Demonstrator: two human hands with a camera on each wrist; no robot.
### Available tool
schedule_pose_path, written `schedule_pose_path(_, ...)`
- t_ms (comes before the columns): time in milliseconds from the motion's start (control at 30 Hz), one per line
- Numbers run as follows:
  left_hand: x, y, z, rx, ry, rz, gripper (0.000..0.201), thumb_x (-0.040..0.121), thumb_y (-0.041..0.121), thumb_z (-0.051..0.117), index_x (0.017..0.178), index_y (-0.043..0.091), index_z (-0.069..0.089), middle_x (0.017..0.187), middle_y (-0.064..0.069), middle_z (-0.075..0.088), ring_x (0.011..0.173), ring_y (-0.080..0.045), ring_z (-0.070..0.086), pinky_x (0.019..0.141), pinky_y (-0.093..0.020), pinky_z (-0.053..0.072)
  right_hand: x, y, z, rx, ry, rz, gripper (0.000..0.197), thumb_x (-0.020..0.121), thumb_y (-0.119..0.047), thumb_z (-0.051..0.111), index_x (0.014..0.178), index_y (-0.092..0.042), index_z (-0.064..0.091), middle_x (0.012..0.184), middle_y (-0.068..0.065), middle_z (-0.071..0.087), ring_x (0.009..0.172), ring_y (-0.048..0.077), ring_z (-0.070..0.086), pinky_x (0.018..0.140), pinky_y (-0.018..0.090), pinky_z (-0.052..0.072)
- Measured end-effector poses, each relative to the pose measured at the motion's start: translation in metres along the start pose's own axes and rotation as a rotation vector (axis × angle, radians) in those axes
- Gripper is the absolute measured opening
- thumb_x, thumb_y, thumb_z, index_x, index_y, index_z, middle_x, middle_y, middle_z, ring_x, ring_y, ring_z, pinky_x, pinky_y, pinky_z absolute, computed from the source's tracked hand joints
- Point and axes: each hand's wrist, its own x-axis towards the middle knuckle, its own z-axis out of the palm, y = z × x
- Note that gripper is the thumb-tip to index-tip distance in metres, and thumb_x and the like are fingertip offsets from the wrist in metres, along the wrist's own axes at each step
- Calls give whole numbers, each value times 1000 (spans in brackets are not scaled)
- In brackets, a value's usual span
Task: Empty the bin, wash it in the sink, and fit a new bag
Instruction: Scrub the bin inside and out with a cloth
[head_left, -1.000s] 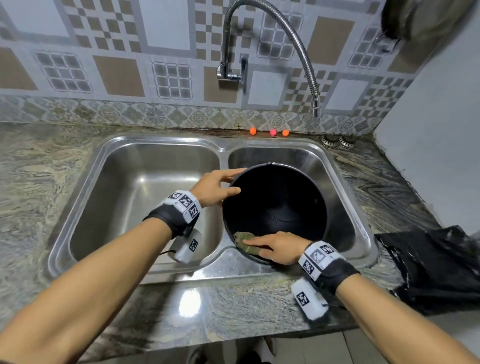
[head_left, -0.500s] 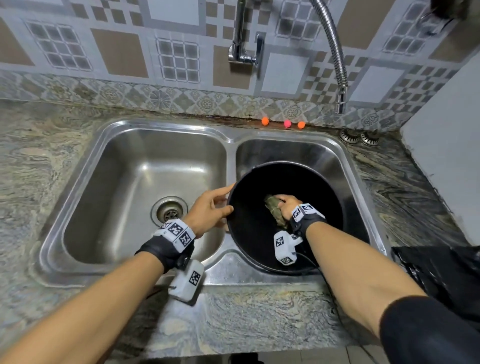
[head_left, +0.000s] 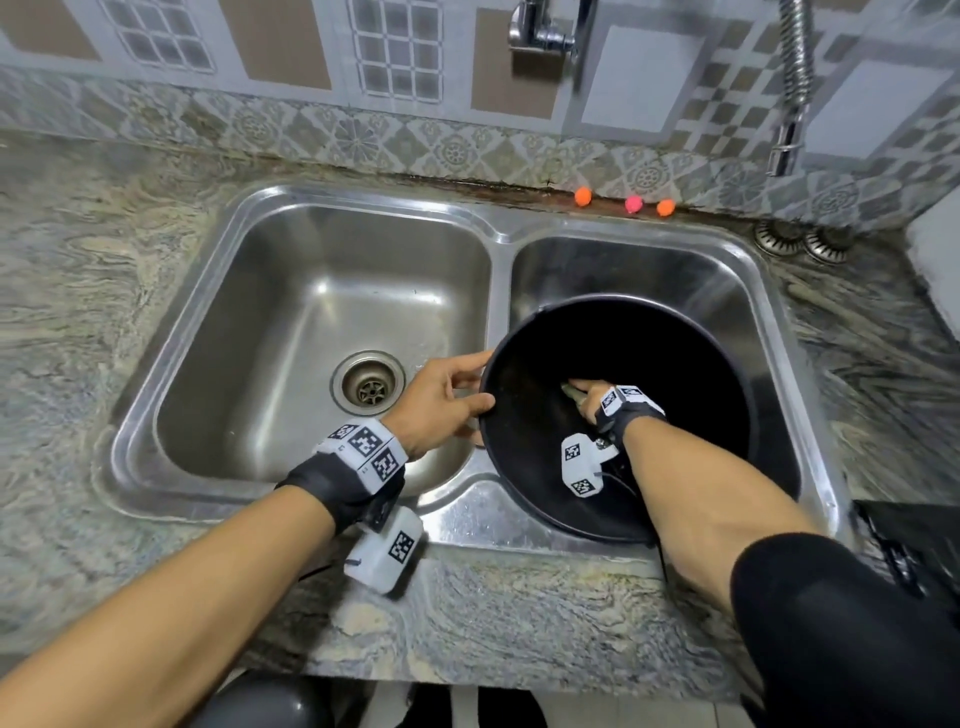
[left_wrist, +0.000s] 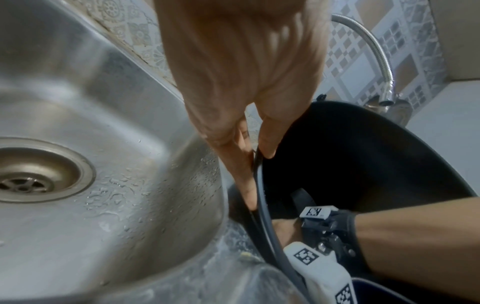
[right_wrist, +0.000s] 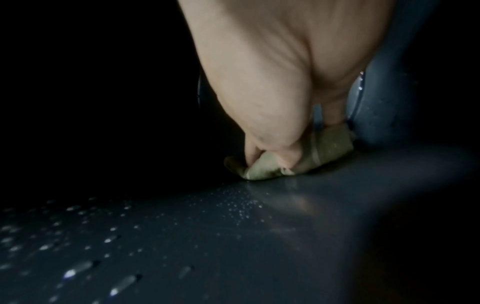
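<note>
The round black plastic bin (head_left: 675, 358) lies tilted in the right basin of the double stainless-steel sink (head_left: 363, 208), its mouth toward the near edge of the table (head_left: 104, 291) and its lower rim resting on the sink's near ledge. The left hand (head_left: 441, 400) grips the bin's left rim, thumb inside and fingers (left_wrist: 244, 181) along the outside. The right hand (head_left: 589, 400) reaches deep into the bin, its fingers pinching a folded olive-green scouring cloth (right_wrist: 280, 162) and pressing it against the wet dark inner wall, which is beaded with droplets. The left basin holds a round metal drain (head_left: 370, 387) and some water drops. Three small orange and pink balls (head_left: 631, 202) sit along the table's far edge behind the sink. A crumpled black plastic bag (head_left: 904, 540) lies at the table's right edge.
</note>
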Motion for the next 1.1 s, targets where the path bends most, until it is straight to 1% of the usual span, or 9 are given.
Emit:
schedule_pose_path(100, -5, 5, 2, 10, 2, 3, 58, 91, -10, 56, 140, 21, 53, 115, -10, 69, 96, -44, 68, 76, -66, 54, -18, -16, 0, 78, 16, -8, 45, 99, -31, 49, 143, -27, 49, 112, -1, 68, 112, 21, 60, 105, 30, 44)
schedule_pose_path(233, -13, 11, 5, 32, -10, 25, 57, 92, -11, 54, 139, 21, 54, 106, -8, 70, 93, -36, 70, 78, -66, 54, -63, -43, 3, 50, 28, -73, 53, 95, -18, 54, 144, -35, 45, 137, 8, 58, 121, 29, 57, 99, 24, 41)
schedule_pose_path(400, -13, 22, -1, 114, -44, 14, 51, 90, -12, 56, 130, 20, 61, 100, -10, 70, 91, -34, 66, 85, -64, 53, -132, -53, 30, 47, 137, -264, 56, 97, -14, 49, 144, -44, 41, 137, 13, 57, 120, 34, 56, 107, 37, 42)
schedule_pose_path(467, -6, 39, -5, 213, -59, 45, 43, 90, -4, 60, 126, 19, 65, 111, -10, 71, 101, -32, 69, 85, -54, 57, -145, -48, 37, -2, 146, -316, 59, 96, -14, 49, 142, -50, 40, 136, 10, 59, 118, 33, 59, 104, 39, 47)
schedule_pose_path(567, 3, 73, -3, 460, -29, 214, 57, 89, 17, 67, 138, 40, 52, 128, -6, 64, 107, -24, 67, 89, -41, 58, -153, -43, 34, -124, 91, -318, 64, 94, -18, 47, 138, -62, 33, 133, 7, 62, 115, 36, 60, 101, 41, 48)
schedule_pose_path(700, 7, 92, 12, 707, -47, 402, 64, 86, -6, 51, 138, 31, 54, 122, -4, 69, 116, -15, 63, 98, -16, 44, -155, -36, 7, -252, -41, -265, 54, 91, -29, 47, 128, -68, 42, 133, 2, 62, 117, 32, 57, 105, 41, 44)
schedule_pose_path(833, 5, 79, 13, 641, 6, 426, 62, 84, -7, 48, 133, 31, 60, 105, 6, 72, 87, 6, 63, 89, -11, 48, -136, -28, -28, -183, -92, -148, 51, 94, -14, 45, 130, -48, 57, 143, 1, 54, 124, 26, 54, 107, 31, 42)
schedule_pose_path(1000, 7, 51, 15, 384, 165, 394, 55, 84, -6, 54, 126, 28, 66, 103, 8, 73, 92, -5, 69, 88, -30, 58, -101, -23, -47, 17, 71, -65, 33, 99, -29, 54, 131, -34, 61, 136, -1, 60, 97, 18, 63, 73, 13, 45)
schedule_pose_path(1100, 12, 33, 17, 235, 216, 316, 56, 85, -7, 55, 123, 32, 67, 99, 14, 71, 97, -12, 70, 85, -42, 60, -90, -21, -54, 34, 67, -6, 36, 99, -31, 51, 134, -27, 59, 142, 4, 55, 113, 27, 61, 89, 22, 46)
